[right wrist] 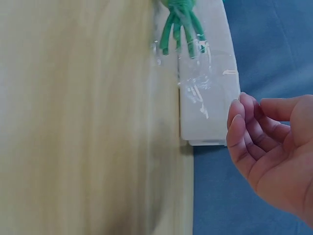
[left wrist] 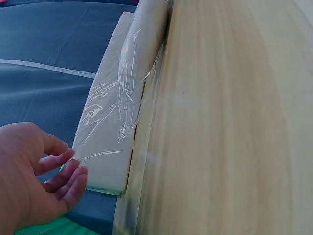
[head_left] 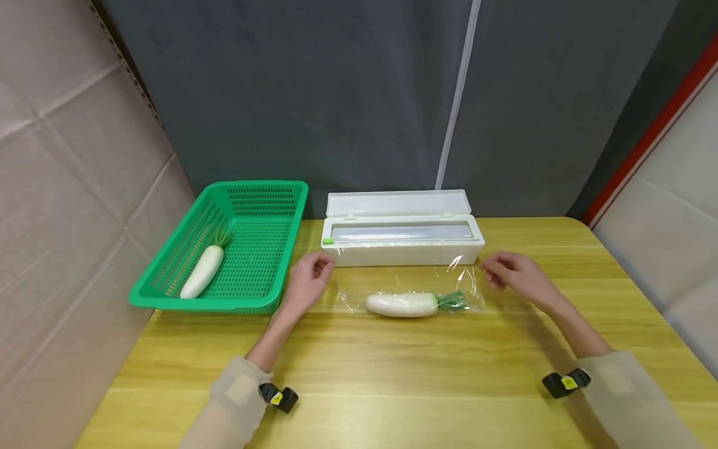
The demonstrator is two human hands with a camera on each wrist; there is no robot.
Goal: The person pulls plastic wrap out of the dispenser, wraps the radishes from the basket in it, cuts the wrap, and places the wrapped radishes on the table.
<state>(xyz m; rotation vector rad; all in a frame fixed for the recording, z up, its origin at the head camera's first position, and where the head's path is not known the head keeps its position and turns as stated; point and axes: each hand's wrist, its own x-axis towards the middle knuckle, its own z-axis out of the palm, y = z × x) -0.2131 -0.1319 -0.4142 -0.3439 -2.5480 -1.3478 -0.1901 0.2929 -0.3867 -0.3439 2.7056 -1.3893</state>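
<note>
A white radish with green leaf stubs lies on the table in front of a white cling film dispenser, its lid raised. Clear cling film covers the radish and stretches up toward the dispenser's front. My left hand pinches the film's left corner between thumb and fingertips, beside the dispenser's left end. At the opposite end my right hand pinches the right corner, thumb against the index finger. In the left wrist view the film shows creases and glints running from the left fingertips.
A green plastic basket stands at the left of the wooden table, with another white radish inside. Behind the table hangs a dark grey cloth. Pale cloth walls close off both sides.
</note>
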